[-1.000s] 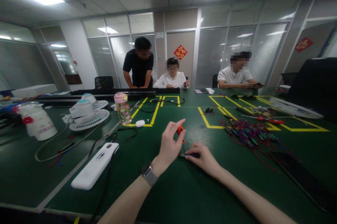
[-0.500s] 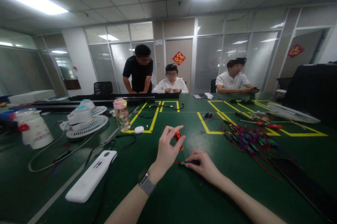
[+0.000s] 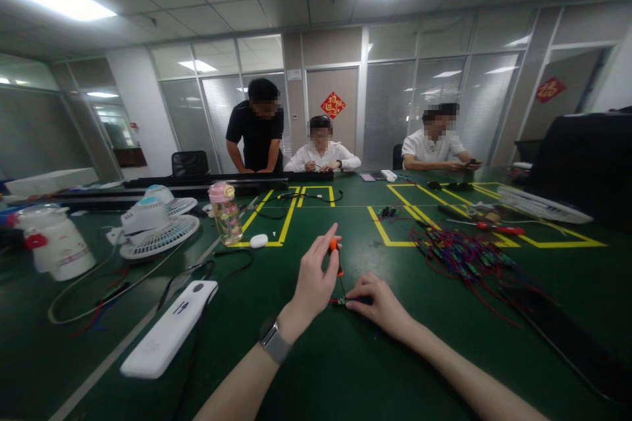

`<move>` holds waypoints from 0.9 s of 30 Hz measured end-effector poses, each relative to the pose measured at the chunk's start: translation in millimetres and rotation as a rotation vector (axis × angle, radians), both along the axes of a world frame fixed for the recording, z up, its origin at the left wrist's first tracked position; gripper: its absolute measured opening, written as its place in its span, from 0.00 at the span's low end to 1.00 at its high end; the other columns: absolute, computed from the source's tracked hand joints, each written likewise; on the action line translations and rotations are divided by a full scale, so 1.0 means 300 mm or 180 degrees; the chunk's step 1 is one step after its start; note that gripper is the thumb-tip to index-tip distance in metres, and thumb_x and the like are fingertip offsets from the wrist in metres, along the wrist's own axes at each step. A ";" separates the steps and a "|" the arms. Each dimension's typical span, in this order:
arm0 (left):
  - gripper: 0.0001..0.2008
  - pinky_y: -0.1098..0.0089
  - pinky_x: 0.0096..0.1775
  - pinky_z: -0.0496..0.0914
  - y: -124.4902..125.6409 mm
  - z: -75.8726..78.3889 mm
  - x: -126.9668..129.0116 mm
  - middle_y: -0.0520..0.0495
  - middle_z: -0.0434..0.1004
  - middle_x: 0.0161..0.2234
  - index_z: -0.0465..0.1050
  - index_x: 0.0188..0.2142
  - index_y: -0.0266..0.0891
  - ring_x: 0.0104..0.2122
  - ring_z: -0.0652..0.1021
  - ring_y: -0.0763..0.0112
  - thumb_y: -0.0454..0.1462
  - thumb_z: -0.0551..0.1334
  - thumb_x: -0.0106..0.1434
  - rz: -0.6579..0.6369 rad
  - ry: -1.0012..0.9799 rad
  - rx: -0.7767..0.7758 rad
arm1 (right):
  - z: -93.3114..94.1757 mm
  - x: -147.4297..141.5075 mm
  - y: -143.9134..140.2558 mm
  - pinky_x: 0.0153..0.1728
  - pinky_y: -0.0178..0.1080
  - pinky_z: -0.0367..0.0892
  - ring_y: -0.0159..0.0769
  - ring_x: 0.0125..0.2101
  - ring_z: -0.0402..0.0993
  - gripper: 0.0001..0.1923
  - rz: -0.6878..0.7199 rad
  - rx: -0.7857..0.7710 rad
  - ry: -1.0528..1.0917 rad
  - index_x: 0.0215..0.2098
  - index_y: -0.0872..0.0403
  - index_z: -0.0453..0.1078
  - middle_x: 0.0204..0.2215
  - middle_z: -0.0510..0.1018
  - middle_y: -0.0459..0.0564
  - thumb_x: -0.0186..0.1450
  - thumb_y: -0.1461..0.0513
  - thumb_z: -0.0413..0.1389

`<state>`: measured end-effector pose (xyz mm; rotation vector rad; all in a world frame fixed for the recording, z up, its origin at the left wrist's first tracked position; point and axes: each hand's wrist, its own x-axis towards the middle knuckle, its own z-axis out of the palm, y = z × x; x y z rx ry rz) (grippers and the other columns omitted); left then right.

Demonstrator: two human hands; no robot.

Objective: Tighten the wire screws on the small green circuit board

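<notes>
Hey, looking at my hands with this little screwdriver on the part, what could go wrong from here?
The left hand holds the orange-handled screwdriver upright by fingertips alone, so the tip might slip off the small wired component. The right hand pins that component with fingertips right beside the tip, so a slip could jab them. The tangled pile of red wired parts lies near the right forearm and may snag.

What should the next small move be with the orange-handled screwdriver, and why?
Probably keep turning it in place: the left hand holds the small orange-handled screwdriver upright, tip down at the small dark wired module that the right hand pins to the green table.
</notes>
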<state>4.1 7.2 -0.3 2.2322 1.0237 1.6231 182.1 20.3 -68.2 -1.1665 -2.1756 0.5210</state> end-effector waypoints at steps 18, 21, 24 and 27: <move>0.15 0.67 0.41 0.70 -0.007 -0.002 0.008 0.48 0.68 0.36 0.70 0.52 0.44 0.36 0.72 0.69 0.37 0.59 0.65 0.0171 -0.0009 0.0077 | 0.003 0.005 0.000 0.41 0.41 0.63 0.41 0.37 0.71 0.07 0.0053 0.0030 0.0002 0.36 0.49 0.80 0.32 0.78 0.49 0.60 0.59 0.62; 0.20 0.66 0.44 0.70 -0.010 -0.006 0.011 0.45 0.70 0.44 0.61 0.60 0.44 0.41 0.74 0.68 0.35 0.50 0.70 -0.0032 -0.0100 -0.0088 | 0.003 0.007 0.000 0.42 0.41 0.64 0.41 0.37 0.71 0.07 0.0088 0.0041 0.0030 0.35 0.49 0.80 0.32 0.78 0.50 0.61 0.58 0.61; 0.21 0.67 0.43 0.70 -0.008 -0.007 0.013 0.45 0.72 0.44 0.59 0.61 0.45 0.40 0.75 0.69 0.34 0.49 0.70 -0.0027 -0.0137 -0.0121 | 0.001 0.007 0.000 0.42 0.41 0.64 0.41 0.38 0.71 0.08 0.0084 0.0048 0.0030 0.36 0.49 0.80 0.33 0.78 0.50 0.61 0.57 0.61; 0.17 0.68 0.41 0.70 -0.005 -0.002 0.009 0.48 0.71 0.36 0.68 0.55 0.44 0.36 0.73 0.69 0.36 0.56 0.67 0.0246 -0.0024 0.0061 | -0.001 0.007 0.000 0.42 0.41 0.63 0.41 0.38 0.71 0.07 0.0079 0.0044 0.0010 0.36 0.49 0.80 0.32 0.79 0.50 0.60 0.58 0.62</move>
